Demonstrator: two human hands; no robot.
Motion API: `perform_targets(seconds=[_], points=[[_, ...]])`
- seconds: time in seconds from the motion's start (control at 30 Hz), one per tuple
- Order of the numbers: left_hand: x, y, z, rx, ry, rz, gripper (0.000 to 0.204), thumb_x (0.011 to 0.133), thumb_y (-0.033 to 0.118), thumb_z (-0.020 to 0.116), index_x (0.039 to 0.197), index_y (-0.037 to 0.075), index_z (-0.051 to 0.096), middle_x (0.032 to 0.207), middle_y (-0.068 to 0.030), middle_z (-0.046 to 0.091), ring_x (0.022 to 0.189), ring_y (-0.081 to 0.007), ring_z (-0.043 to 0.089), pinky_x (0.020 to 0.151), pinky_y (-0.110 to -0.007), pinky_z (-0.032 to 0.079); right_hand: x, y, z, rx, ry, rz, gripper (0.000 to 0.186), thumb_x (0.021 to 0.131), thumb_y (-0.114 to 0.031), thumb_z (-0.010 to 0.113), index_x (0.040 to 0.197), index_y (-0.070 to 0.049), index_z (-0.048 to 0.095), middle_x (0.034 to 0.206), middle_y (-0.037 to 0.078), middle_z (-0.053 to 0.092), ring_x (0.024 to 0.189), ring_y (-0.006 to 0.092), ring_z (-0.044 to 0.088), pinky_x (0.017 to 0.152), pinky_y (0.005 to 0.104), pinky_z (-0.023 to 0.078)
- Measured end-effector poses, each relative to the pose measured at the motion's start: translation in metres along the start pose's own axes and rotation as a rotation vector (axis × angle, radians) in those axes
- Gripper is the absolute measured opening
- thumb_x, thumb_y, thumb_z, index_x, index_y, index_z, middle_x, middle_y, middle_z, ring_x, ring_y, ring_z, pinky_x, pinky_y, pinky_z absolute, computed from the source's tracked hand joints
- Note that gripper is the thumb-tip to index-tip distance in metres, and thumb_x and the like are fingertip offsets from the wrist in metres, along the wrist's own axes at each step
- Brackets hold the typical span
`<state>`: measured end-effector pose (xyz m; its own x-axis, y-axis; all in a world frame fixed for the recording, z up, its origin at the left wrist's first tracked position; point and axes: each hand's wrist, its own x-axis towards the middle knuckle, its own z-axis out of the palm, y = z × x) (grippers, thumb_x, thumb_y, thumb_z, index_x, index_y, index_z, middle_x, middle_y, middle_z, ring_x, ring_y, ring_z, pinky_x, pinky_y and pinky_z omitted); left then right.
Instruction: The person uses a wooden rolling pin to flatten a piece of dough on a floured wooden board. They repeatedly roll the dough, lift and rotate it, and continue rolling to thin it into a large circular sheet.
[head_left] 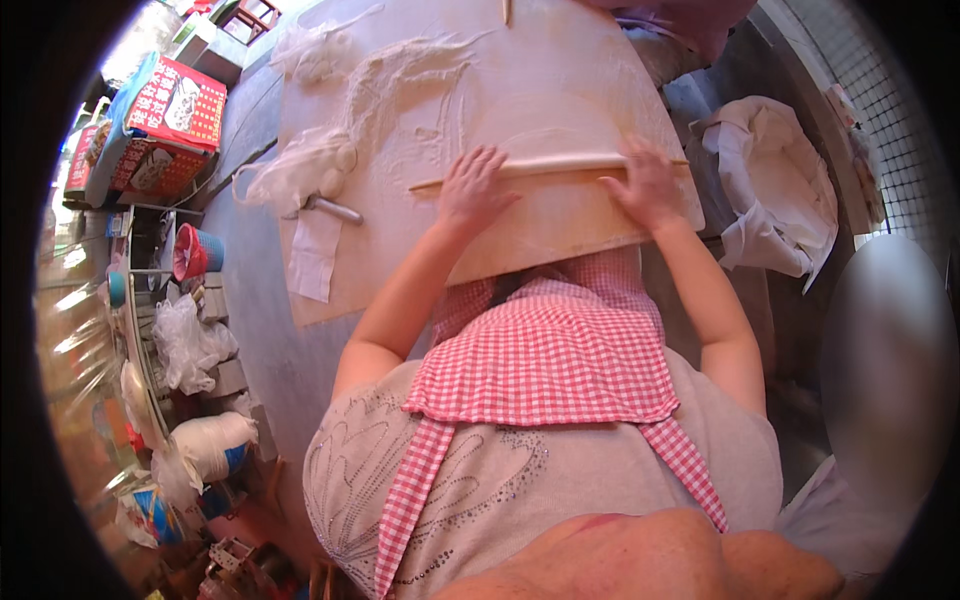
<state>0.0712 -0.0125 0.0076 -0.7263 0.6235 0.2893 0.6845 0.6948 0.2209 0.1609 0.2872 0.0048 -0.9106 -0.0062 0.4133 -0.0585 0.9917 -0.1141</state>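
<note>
My left hand (pixel 478 190) lies palm down over the left part of a long thin wooden rolling pin (pixel 425 185), fingers spread. A pale layer, apparently dough, covers the pin's middle (pixel 550 163). My right hand (pixel 643 188) rests over the pin's right part, thumb apart, fingers extended. Both sit near the front edge of a flour-dusted wooden board (pixel 400 260). Left of them are a clear plastic bag (pixel 300 165), a short metal tool (pixel 335 209) and a white paper or cloth piece (pixel 308 265).
A lined white container (pixel 780 190) stands right of the board. Red printed boxes (pixel 170 125), a red-and-blue basket (pixel 197 250), plastic bags (pixel 190 340) and a white roll (pixel 210 445) are on the left. A purple item (pixel 690 25) is at the back right.
</note>
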Motion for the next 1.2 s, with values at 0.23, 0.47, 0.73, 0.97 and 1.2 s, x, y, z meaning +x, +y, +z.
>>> perform_targets(seconds=[0.23, 0.47, 0.73, 0.97, 1.2], points=[[-0.046, 0.039, -0.014, -0.003, -0.12, 0.038, 0.07, 0.082, 0.045, 0.062, 0.138, 0.009, 0.04, 0.143, -0.0105, 0.04, 0.134, -0.025, 0.035, 0.11, -0.047, 0.025, -0.037, -0.04, -0.013, 0.121, -0.079, -0.136, 0.069, 0.081, -0.047, 0.06, 0.136, -0.01, 0.041, 0.138, 0.011, 0.043, 0.131, 0.025, 0.036, 0.109, 0.0493, 0.022], [-0.001, 0.089, -0.006, -0.184, -0.208, 0.063, 0.063, 0.083, 0.043, 0.058, 0.131, 0.004, 0.044, 0.131, -0.0158, 0.051, 0.127, -0.0296, 0.043, 0.106, -0.049, 0.031, -0.037, -0.076, 0.006, 0.2, -0.128, -0.156, 0.061, 0.083, -0.034, 0.058, 0.135, -0.008, 0.039, 0.134, 0.013, 0.044, 0.128, 0.0275, 0.038, 0.109, 0.0487, 0.023], [0.025, 0.05, -0.001, 0.034, -0.273, 0.002, 0.067, 0.089, 0.044, 0.051, 0.141, 0.005, 0.035, 0.147, -0.0143, 0.034, 0.137, -0.0252, 0.032, 0.11, -0.051, 0.023, -0.006, -0.05, 0.011, 0.065, -0.09, -0.127, 0.075, 0.083, -0.054, 0.055, 0.137, -0.005, 0.039, 0.14, 0.015, 0.04, 0.132, 0.0281, 0.036, 0.109, 0.0517, 0.02], [0.053, -0.004, 0.017, 0.082, -0.203, -0.014, 0.06, 0.093, 0.046, 0.045, 0.142, 0.013, 0.036, 0.15, -0.0091, 0.031, 0.139, -0.0231, 0.028, 0.111, -0.052, 0.018, 0.036, -0.01, 0.043, 0.096, -0.054, -0.128, 0.069, 0.088, -0.054, 0.049, 0.138, -0.007, 0.04, 0.14, 0.015, 0.042, 0.131, 0.0302, 0.038, 0.108, 0.0499, 0.023], [0.066, -0.037, 0.019, 0.022, -0.11, 0.017, 0.061, 0.087, 0.049, 0.052, 0.139, 0.017, 0.042, 0.148, -0.0084, 0.034, 0.138, -0.0253, 0.028, 0.112, -0.049, 0.018, 0.071, -0.005, 0.054, 0.094, 0.071, -0.185, 0.058, 0.086, -0.047, 0.054, 0.128, -0.008, 0.05, 0.131, 0.012, 0.05, 0.124, 0.028, 0.043, 0.101, 0.0466, 0.032]])
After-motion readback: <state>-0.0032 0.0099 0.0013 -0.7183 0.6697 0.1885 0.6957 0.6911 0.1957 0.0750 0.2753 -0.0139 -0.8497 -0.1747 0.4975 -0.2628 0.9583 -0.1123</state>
